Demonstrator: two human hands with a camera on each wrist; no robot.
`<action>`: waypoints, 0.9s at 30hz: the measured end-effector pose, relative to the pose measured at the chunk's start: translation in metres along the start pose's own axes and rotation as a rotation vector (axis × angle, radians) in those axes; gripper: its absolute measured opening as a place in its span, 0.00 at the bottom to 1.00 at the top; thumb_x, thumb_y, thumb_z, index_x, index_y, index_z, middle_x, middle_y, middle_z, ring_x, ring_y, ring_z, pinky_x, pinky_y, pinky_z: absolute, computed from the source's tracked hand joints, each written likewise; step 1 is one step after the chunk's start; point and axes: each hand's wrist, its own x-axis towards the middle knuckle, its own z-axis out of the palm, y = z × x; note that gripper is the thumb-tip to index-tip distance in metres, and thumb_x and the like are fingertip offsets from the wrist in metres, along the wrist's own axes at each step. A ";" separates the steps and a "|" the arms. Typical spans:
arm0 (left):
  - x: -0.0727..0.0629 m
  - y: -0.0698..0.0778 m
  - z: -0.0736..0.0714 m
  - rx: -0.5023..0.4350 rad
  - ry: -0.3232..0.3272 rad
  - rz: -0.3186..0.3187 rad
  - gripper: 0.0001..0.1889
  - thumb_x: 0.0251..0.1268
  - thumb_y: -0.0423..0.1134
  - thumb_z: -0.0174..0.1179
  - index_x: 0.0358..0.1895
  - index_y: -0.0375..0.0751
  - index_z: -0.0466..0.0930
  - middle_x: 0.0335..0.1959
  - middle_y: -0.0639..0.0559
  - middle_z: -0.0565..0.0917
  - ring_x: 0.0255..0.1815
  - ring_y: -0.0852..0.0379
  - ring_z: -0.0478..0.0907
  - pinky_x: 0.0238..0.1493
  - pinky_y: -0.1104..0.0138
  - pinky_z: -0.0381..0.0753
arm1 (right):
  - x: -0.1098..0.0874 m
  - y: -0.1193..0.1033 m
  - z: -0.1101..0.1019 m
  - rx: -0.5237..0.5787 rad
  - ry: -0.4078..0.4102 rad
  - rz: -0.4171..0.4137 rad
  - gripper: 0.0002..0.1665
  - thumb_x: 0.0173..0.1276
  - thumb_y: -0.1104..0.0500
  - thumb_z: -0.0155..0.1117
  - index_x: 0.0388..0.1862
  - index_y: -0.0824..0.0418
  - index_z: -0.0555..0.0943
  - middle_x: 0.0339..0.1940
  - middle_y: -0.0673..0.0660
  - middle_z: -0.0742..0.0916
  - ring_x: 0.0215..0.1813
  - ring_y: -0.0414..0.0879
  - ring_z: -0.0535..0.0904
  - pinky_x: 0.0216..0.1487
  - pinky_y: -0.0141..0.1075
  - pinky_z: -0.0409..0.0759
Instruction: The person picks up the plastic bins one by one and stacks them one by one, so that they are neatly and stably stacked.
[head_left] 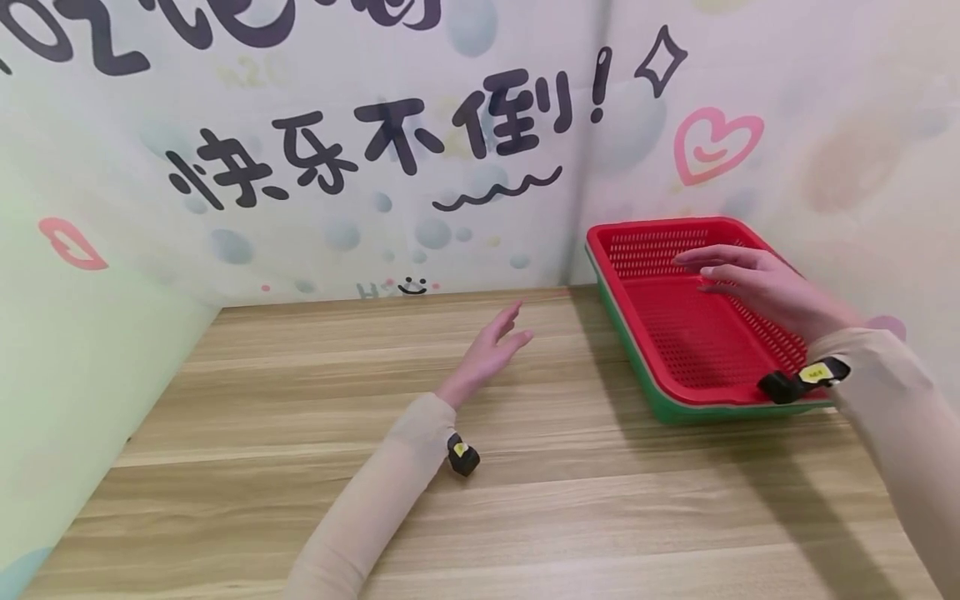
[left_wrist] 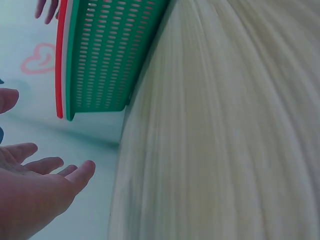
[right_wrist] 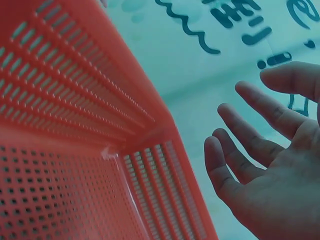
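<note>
A red slotted plastic basket [head_left: 686, 321] sits nested on a green one [head_left: 663, 406], with a thin pale rim between them, visible in the left wrist view. Nothing lies inside the red basket where its floor shows. Over the basket's right part hovers my right hand [head_left: 776, 287], fingers loosely extended and holding nothing. The right wrist view has that hand [right_wrist: 270, 155] with fingers spread beside the red rim. My left hand [head_left: 483, 358] is above the wooden table, left of the baskets, its fingers relaxed and its palm free.
The baskets stand at the back right of the wooden table [head_left: 300, 442], close to the printed wall sheet [head_left: 480, 242]. A pale wall [head_left: 67, 350] bounds the left side. Each sleeved wrist carries a black strapped-on device [head_left: 462, 456].
</note>
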 end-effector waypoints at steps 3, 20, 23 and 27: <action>-0.003 -0.005 -0.008 0.007 0.015 -0.004 0.32 0.72 0.38 0.54 0.76 0.44 0.55 0.75 0.46 0.56 0.73 0.43 0.55 0.65 0.50 0.65 | 0.005 -0.006 0.011 -0.098 0.011 0.055 0.25 0.74 0.59 0.55 0.69 0.58 0.70 0.61 0.50 0.77 0.56 0.46 0.76 0.49 0.35 0.80; -0.019 -0.006 -0.046 0.082 0.015 -0.054 0.32 0.74 0.43 0.52 0.77 0.47 0.52 0.76 0.50 0.53 0.74 0.46 0.52 0.68 0.49 0.59 | 0.042 -0.028 0.068 -0.179 -0.033 0.122 0.26 0.69 0.58 0.61 0.65 0.62 0.73 0.63 0.61 0.76 0.64 0.55 0.66 0.63 0.58 0.64; -0.022 -0.004 -0.053 0.105 0.018 -0.063 0.33 0.73 0.44 0.52 0.77 0.49 0.52 0.77 0.49 0.53 0.75 0.46 0.52 0.68 0.49 0.59 | 0.049 -0.030 0.077 -0.190 -0.047 0.130 0.26 0.69 0.57 0.61 0.64 0.62 0.74 0.62 0.60 0.76 0.65 0.55 0.66 0.65 0.59 0.62; -0.025 -0.003 -0.063 0.147 0.027 -0.075 0.33 0.74 0.46 0.52 0.77 0.49 0.52 0.76 0.48 0.53 0.74 0.46 0.52 0.67 0.48 0.61 | 0.057 -0.029 0.089 -0.254 -0.095 0.116 0.25 0.70 0.57 0.60 0.64 0.61 0.74 0.62 0.60 0.77 0.64 0.55 0.68 0.65 0.58 0.63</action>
